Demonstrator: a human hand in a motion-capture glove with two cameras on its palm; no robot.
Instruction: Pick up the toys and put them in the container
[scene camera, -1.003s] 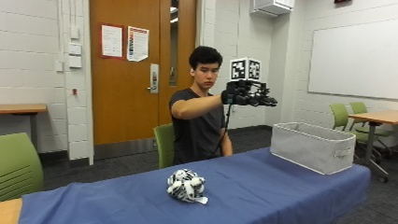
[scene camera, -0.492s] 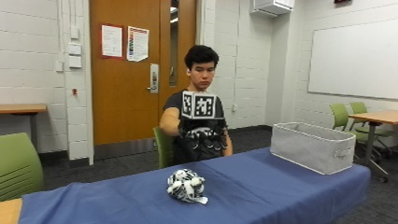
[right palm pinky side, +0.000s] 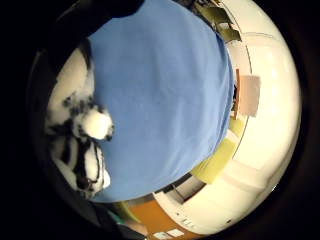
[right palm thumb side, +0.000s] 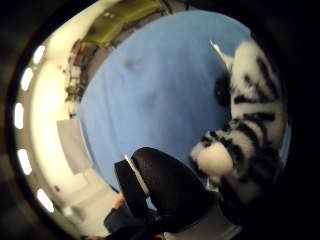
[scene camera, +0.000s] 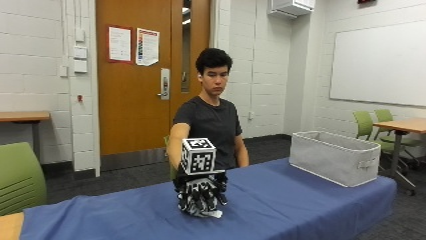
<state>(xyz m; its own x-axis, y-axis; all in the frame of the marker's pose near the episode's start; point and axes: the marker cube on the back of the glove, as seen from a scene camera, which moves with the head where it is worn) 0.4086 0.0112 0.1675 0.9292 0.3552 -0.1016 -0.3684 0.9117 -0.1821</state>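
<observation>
A black and white striped plush toy lies on the blue tablecloth near the table's front middle. My gloved right hand sits on top of it, fingers spread and curled down over its sides. Only the toy's lower part shows under the glove in the outside view. The little finger side palm view has the toy close beside the palm. In the thumb side palm view my thumb curls in next to the toy. The grey fabric container stands at the table's right end, far from the hand.
Bare blue cloth stretches between the toy and the container. A green chair stands at the left, and more green chairs and a wooden table stand behind the container. The person sits behind the table.
My hand has come down from chest height, over the container's side, to the toy in front of the person, and now covers it.
</observation>
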